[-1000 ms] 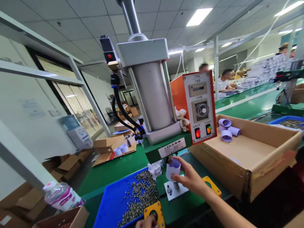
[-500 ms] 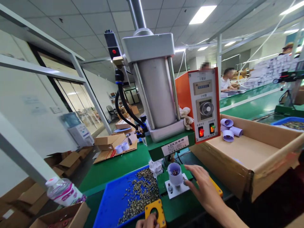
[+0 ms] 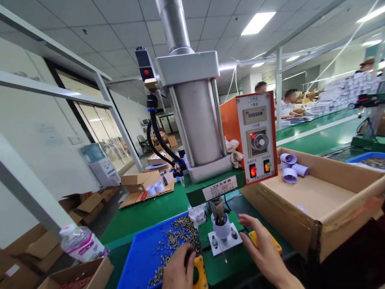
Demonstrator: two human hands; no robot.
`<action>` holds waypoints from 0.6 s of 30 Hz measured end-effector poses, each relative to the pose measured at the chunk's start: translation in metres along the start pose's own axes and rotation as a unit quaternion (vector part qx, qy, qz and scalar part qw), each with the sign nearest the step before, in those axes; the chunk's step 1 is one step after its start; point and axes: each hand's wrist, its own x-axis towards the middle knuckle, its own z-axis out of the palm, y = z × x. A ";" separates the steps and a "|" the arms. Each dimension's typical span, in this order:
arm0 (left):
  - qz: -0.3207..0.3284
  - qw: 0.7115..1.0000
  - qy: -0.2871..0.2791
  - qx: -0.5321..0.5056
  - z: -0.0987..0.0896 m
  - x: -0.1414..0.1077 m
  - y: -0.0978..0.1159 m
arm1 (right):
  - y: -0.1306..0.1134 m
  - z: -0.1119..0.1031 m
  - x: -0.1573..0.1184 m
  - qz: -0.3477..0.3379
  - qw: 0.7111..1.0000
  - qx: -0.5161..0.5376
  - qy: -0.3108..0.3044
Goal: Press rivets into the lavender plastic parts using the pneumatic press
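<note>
1. White cup (image 3: 221,229) sits upright on the small white fixture plate (image 3: 225,243) under the press (image 3: 198,120), with the dark ram tip (image 3: 219,212) dipping into its mouth.
2. Your right hand (image 3: 264,251) hovers just right of the cup, fingers spread wide and holding nothing (it partly covers a yellow button plate (image 3: 266,241)).
3. Your left hand (image 3: 179,269) rests on the other yellow button plate (image 3: 199,273) at the near edge of the blue tray (image 3: 141,257); fingers loosely curled, gripping nothing.
4. Small metal parts (image 3: 177,241) lie heaped in the tray, just left of the fixture.
5. To your right stands a cardboard box (image 3: 319,200) with three white cups (image 3: 291,168) in its far corner.
</note>
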 end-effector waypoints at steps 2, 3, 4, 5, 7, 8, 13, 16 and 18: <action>-0.001 1.000 -0.010 -0.020 -0.009 0.021 0.019 | -0.017 0.013 0.013 0.005 0.995 0.076 -0.066; 0.000 1.000 -0.015 -0.023 -0.012 0.031 0.027 | -0.024 0.020 0.018 0.002 0.991 0.103 -0.087; 0.003 0.999 -0.022 -0.027 -0.015 0.040 0.036 | -0.028 0.026 0.022 0.001 0.988 0.122 -0.096; 0.007 0.999 -0.035 -0.031 -0.017 0.047 0.043 | -0.031 0.032 0.026 0.003 0.987 0.133 -0.095; 0.014 0.997 -0.061 -0.046 -0.021 0.058 0.055 | -0.034 0.040 0.030 0.012 0.987 0.137 -0.079; 0.018 0.996 -0.072 -0.053 -0.023 0.062 0.060 | -0.035 0.043 0.031 0.016 0.988 0.136 -0.073; 0.040 0.993 -0.103 -0.045 -0.024 0.075 0.087 | -0.037 0.043 0.032 0.022 0.987 0.142 -0.073; 0.047 0.991 -0.123 -0.011 -0.018 0.082 0.107 | -0.038 0.042 0.032 0.042 0.985 0.149 -0.074; 0.048 0.988 -0.148 0.012 -0.012 0.088 0.117 | -0.038 0.042 0.033 0.043 0.983 0.157 -0.080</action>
